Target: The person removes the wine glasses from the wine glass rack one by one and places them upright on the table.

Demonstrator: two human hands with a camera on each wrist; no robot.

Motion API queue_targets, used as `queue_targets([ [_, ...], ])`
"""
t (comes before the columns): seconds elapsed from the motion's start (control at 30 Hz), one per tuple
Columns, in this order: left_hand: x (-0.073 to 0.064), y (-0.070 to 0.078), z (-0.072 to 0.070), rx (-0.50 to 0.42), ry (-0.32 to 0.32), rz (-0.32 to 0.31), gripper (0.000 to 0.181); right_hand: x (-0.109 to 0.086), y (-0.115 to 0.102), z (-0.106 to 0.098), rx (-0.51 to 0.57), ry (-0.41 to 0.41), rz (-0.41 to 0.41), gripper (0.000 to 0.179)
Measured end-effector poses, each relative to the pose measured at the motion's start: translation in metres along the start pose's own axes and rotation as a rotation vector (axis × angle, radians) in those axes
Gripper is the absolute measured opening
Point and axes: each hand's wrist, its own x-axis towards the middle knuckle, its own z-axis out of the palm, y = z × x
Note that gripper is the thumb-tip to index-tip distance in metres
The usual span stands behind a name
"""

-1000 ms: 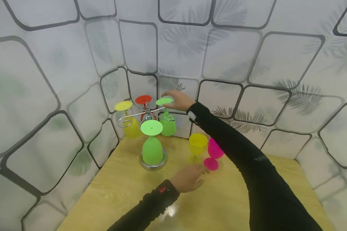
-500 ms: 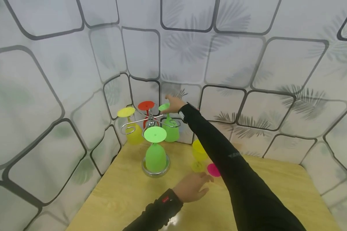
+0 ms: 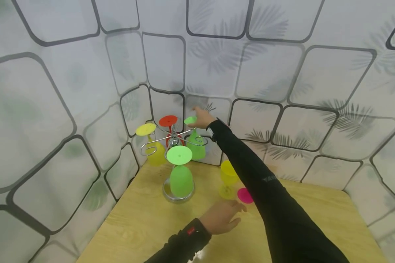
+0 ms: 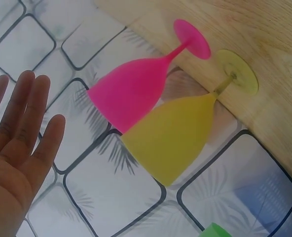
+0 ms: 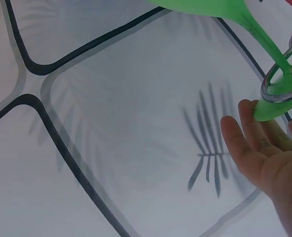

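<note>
My right hand [image 3: 204, 117] is at the foot of a green goblet [image 3: 195, 146] hanging upside down from the back right arm of a chrome rack [image 3: 174, 140]. In the right wrist view, the fingers of this hand [image 5: 269, 153] are extended beside the green foot; whether they touch it I cannot tell. My left hand [image 3: 221, 216] is held low in front of an upright yellow goblet [image 3: 229, 174] and a magenta goblet [image 3: 245, 195], whose bowl my right sleeve hides. The left wrist view shows this hand [image 4: 18, 153] with its fingers extended and holding nothing.
Also upside down on the rack are a yellow goblet [image 3: 155, 153], a red goblet [image 3: 168, 121] and another green goblet [image 3: 181, 181] at the front. The rack's round base [image 3: 166, 193] stands on a wooden table [image 3: 125, 226]. Patterned wall coverings [image 3: 266, 69] enclose the corner behind.
My right fingers have lifted and spread at the back green goblet's foot. The right forearm has shifted left, covering the magenta bowl. The left hand has stayed low with little movement.
</note>
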Motion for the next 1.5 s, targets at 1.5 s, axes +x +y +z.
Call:
queue_targets([
  [1.5, -0.063, 0.005, -0.022, -0.101, 0.117, -0.111, 0.028, 0.037, -0.109, 0.039, -0.036, -0.019, -0.013, 0.081],
])
